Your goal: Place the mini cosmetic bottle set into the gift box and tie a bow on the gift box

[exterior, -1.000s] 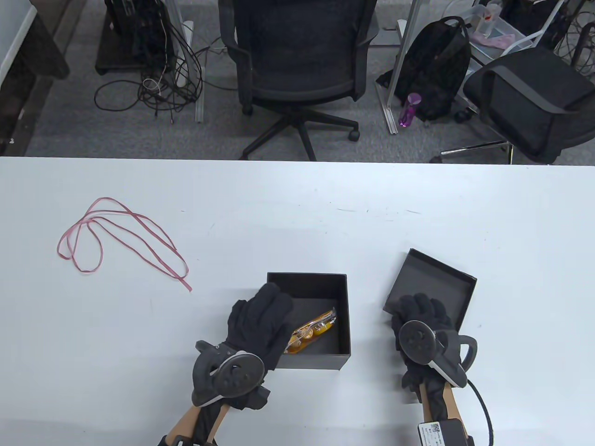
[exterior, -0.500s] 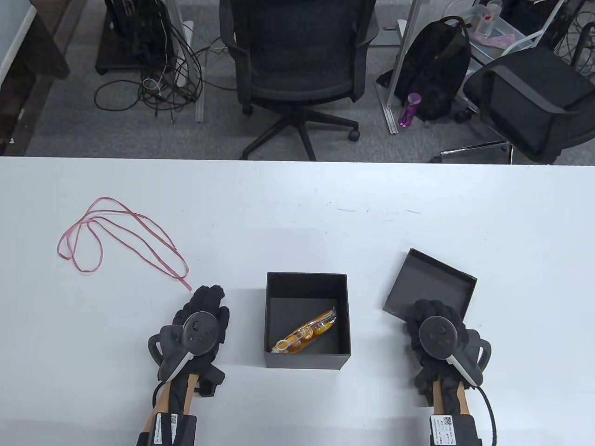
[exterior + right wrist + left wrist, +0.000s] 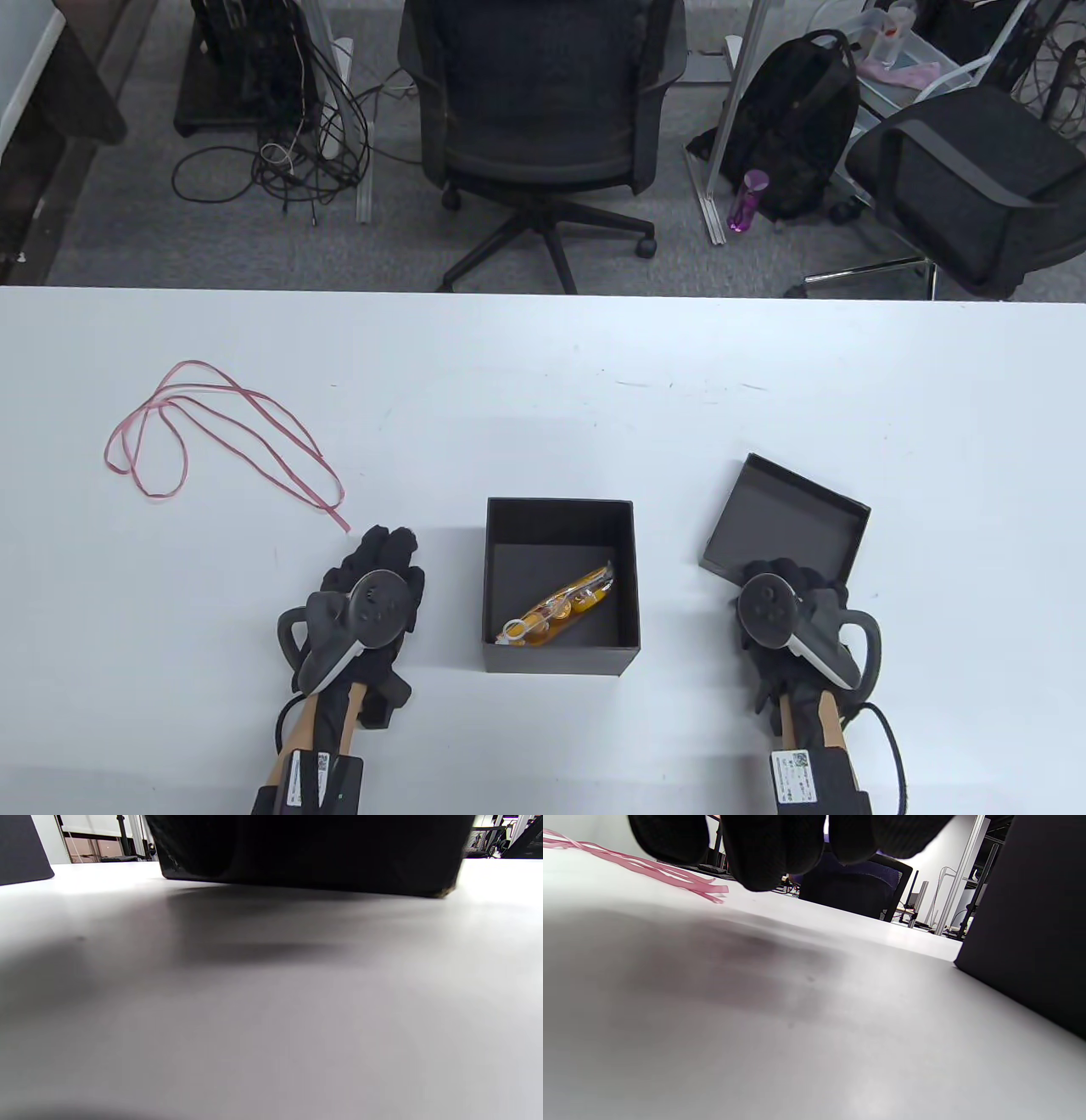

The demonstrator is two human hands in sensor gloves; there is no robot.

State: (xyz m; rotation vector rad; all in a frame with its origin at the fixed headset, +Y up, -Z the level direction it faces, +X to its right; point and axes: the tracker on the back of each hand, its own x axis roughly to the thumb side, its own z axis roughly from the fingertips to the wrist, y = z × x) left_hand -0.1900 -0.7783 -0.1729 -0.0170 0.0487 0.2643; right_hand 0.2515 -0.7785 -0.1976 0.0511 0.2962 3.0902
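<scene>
The open black gift box (image 3: 632, 577) stands near the table's front edge. Inside it lies the mini cosmetic bottle set (image 3: 560, 607), amber bottles in a clear pouch. My left hand (image 3: 386, 543) rests on the table left of the box with loose fingers (image 3: 772, 853) that hold nothing; the box wall (image 3: 1031, 921) is at its right. The black lid (image 3: 785, 526) lies open side up to the right of the box. My right hand (image 3: 768, 573) curls its fingers over the lid's near edge (image 3: 314, 853). The pink ribbon (image 3: 221, 433) lies loose at the far left, and its end (image 3: 670, 874) shows just past my left fingertips.
The white table (image 3: 543, 382) ends at a far edge with office chairs (image 3: 543, 110), a backpack (image 3: 793, 119) and cables on the floor behind. The gift box's corner (image 3: 21, 849) shows at the left of the right wrist view.
My left hand has come out of the box and settled on the table to its left. My right hand has slid back from over the lid to its near edge.
</scene>
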